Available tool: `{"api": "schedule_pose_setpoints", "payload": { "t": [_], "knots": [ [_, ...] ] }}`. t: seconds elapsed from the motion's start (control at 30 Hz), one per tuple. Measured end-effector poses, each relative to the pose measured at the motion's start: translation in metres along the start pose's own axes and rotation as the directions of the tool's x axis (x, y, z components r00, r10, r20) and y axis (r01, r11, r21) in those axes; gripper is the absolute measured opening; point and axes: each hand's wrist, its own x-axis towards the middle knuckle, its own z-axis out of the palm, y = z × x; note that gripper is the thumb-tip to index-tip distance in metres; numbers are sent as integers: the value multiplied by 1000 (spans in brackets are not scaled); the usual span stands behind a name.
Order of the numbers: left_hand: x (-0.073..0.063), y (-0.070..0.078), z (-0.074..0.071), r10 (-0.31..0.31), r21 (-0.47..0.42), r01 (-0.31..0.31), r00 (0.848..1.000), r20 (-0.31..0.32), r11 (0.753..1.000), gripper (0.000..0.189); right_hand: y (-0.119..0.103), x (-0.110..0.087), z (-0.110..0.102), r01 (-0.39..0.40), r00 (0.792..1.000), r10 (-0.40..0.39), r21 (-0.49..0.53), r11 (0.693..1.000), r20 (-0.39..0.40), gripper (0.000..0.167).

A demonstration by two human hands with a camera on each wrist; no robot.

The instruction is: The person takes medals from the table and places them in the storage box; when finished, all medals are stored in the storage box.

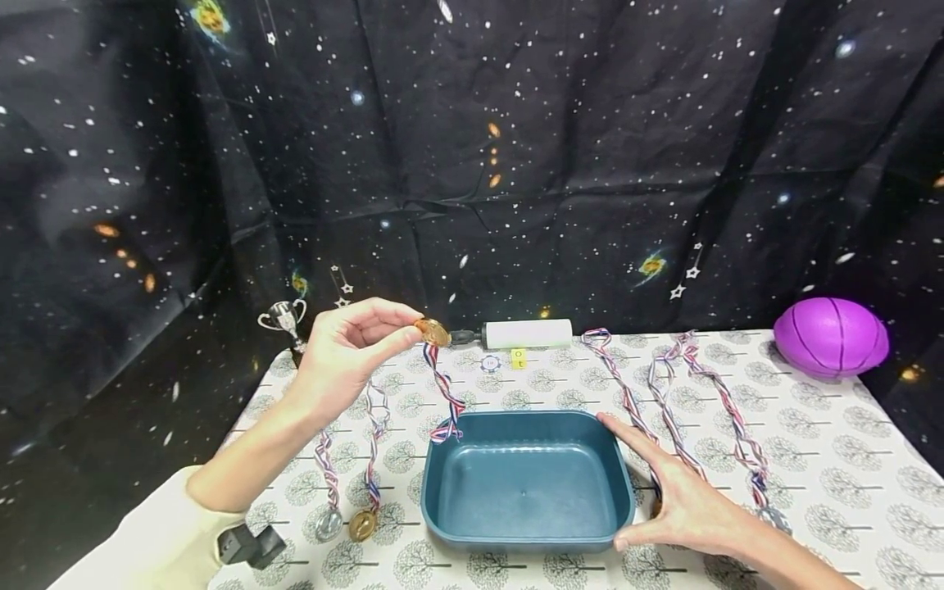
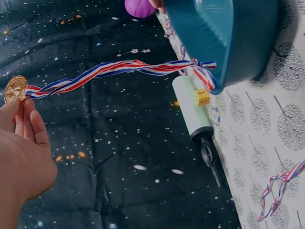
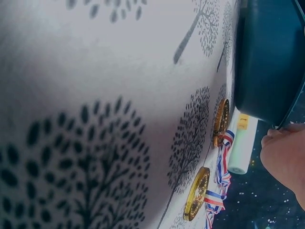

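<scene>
Backdrop (image 1: 575, 106) cropped | left hand (image 1: 343, 354) pinching part-hidden medal (image 1: 437, 332) | outspread right hand (image 1: 689, 501) touching tub (image 1: 524, 487)

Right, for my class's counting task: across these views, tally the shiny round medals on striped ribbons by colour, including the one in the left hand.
Round gold-coloured medals: 4 (1 in the left hand, 1 left of the blue rectangular tub, 2 right of it)
Round silver-coloured medals: 2 (1 each side of the tub)
Total medals: 6

"What did the right hand (image 1: 689, 504) hide?"
"Most of a gold medal (image 1: 655, 508) beside the bin (image 1: 525, 542)."
"Was anything cropped?"
"The left wrist view's top edge cut off the purple ball (image 2: 139, 7)."
</scene>
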Motion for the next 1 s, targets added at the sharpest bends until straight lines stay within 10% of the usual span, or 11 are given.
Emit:
{"api": "schedule_pose_setpoints", "payload": {
  "t": [0.37, 0.7, 1.0],
  "knots": [
    [-12, -18, 8, -79, 76, 64, 973, 216, 995, 16, 0, 0, 0, 1, 1000, -1, -15, 1000, 10, 138],
    [-28, -33, 20, -126, 90, 91, 827, 549, 992, 16, -2, 1, 0, 10, 1000, -11, 36, 999, 21, 136],
    [-37, -50, 51, -169, 71, 163, 729, 663, 984, 16, -2, 0, 0, 6, 1000, -7, 33, 999, 16, 136]
  ]
}}
